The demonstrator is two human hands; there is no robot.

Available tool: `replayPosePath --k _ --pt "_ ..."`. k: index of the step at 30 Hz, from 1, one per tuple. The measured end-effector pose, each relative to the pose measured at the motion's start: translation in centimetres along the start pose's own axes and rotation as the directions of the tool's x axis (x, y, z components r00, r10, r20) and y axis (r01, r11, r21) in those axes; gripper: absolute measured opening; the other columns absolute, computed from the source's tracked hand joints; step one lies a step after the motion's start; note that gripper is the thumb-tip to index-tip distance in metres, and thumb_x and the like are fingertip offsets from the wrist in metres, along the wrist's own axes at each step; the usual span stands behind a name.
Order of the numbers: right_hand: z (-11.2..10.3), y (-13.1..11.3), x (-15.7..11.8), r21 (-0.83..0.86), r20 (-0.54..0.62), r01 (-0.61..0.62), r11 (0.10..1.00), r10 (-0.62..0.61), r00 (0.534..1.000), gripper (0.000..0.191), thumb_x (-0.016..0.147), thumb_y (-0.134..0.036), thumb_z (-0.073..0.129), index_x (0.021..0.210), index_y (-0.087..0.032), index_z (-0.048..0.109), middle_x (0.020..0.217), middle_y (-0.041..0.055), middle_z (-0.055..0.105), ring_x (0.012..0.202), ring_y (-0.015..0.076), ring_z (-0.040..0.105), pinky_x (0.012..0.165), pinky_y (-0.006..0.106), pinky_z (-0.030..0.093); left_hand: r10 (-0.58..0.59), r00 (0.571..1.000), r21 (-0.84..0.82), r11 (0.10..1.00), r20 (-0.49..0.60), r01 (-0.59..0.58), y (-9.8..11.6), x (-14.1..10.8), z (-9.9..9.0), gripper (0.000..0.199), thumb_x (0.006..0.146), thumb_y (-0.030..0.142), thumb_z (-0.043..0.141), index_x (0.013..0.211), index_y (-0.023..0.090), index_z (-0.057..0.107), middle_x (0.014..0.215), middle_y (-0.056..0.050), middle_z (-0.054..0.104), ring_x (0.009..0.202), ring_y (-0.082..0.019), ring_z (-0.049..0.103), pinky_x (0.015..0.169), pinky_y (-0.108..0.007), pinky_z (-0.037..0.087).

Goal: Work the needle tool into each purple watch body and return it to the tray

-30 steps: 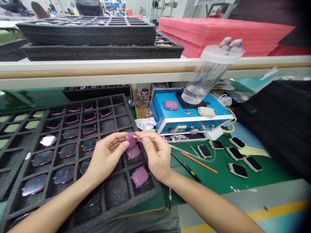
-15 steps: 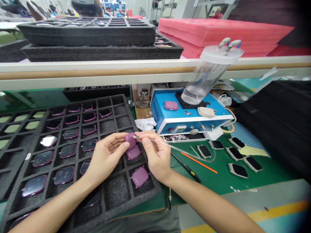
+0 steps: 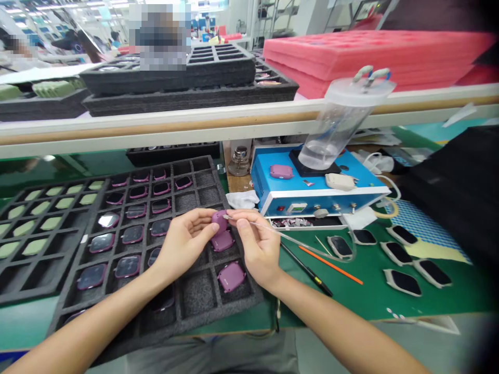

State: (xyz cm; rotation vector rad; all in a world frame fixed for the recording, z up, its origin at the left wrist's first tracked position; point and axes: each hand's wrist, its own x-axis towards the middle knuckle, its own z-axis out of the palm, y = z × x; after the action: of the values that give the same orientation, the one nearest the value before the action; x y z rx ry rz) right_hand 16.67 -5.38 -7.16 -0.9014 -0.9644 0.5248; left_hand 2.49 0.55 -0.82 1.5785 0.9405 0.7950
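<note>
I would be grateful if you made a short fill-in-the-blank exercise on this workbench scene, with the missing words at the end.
1. The left hand holds a watch case coloured ____.
2. A thin clear tube is held in the person's ____ hand.
3. The orange stick and the black pen lie on a ____ work surface.
4. From the camera's view, the small clear bottle stands to the ____ of the blue box.

Missing words: purple; right; green; left.
</note>
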Motion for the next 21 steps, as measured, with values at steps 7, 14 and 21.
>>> replayPosePath --k 7,14,21 --pt "-0.3 0.3 -0.3 -0.022 -0.057 -0.022 1.0 0.02 0.998 0.017 0.101 -0.033 0.061 0.098 -0.023 0.075 0.103 0.0069 0.075 0.103 0.0216 0.072 0.095 0.041 0.062 0.161 0.984 0.639 0.751 0.07 -0.168 0.5 5.1 -1.6 0.034 0.095 0.015 0.052 0.12 0.011 0.075 0.121 -0.014 0.079 0.108 -0.024 0.076 0.098 -0.036 0.058" --pt "-0.4 0.4 -0.3 -0.048 -0.101 -0.06 0.997 0.055 0.993 0.017 0.1 -0.034 0.062 0.097 -0.022 0.074 0.102 0.0065 0.075 0.099 0.02 0.072 0.088 0.038 0.064 0.094 0.988 0.8 0.579 0.126 -0.157 -0.6 11.2 -2.6 0.037 0.087 0.013 0.064 0.122 0.017 0.078 0.122 -0.009 0.079 0.114 -0.027 0.073 0.105 -0.036 0.052" --pt "-0.3 0.4 -0.4 -0.017 -0.091 -0.088 0.996 0.086 0.992 0.015 0.099 -0.033 0.065 0.096 -0.023 0.076 0.101 0.0056 0.074 0.099 0.0195 0.072 0.086 0.036 0.064 0.084 0.996 0.939 0.338 0.037 -0.063 -1.0 12.3 -7.1 0.027 0.087 0.017 0.067 0.11 0.017 0.081 0.115 -0.016 0.079 0.118 -0.036 0.069 0.108 -0.048 0.047"
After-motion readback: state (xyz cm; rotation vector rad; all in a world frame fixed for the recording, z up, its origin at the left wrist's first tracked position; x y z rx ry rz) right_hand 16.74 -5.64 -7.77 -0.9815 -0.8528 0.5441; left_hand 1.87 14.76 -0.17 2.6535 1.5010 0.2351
